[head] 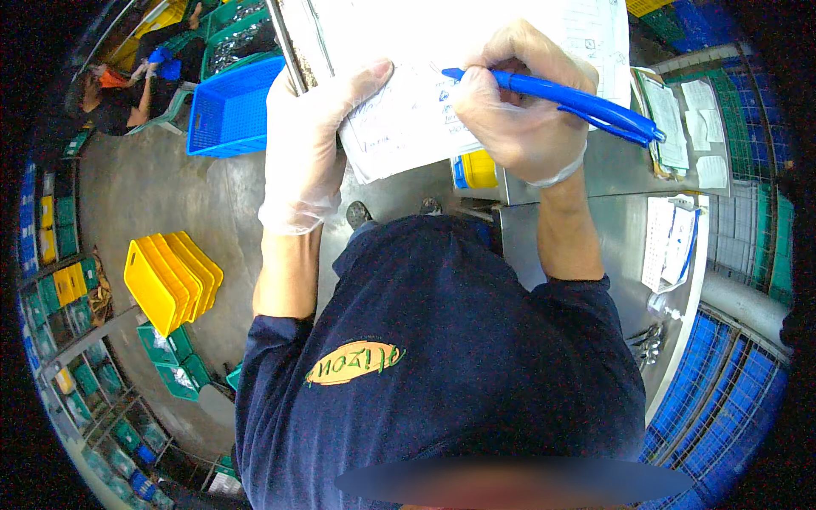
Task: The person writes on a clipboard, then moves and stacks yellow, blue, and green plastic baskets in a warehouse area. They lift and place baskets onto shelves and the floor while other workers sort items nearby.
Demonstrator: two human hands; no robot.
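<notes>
Both my hands wear thin translucent gloves. My left hand (306,146) grips the left edge of a clipboard that bears paper sheets (408,137), its thumb lying on top of the paper. Handwriting shows on the sheets, whose upper part is washed out by glare. A blue ballpoint pen (574,102) is held between the thumb and fingers of my right hand (529,108), over the right part of the paper. The pen's tapered blue end points left, towards the sheet, and its other end sticks out to the right. Whether it touches the paper I cannot tell.
On the right, a metal table (574,223) carries a white basket (660,245) and, farther up, papers (666,127). A blue crate (233,108) stands at the upper left, near a seated co-worker (115,108). Stacked yellow crates (172,280) and green crates (169,363) are on the floor at left.
</notes>
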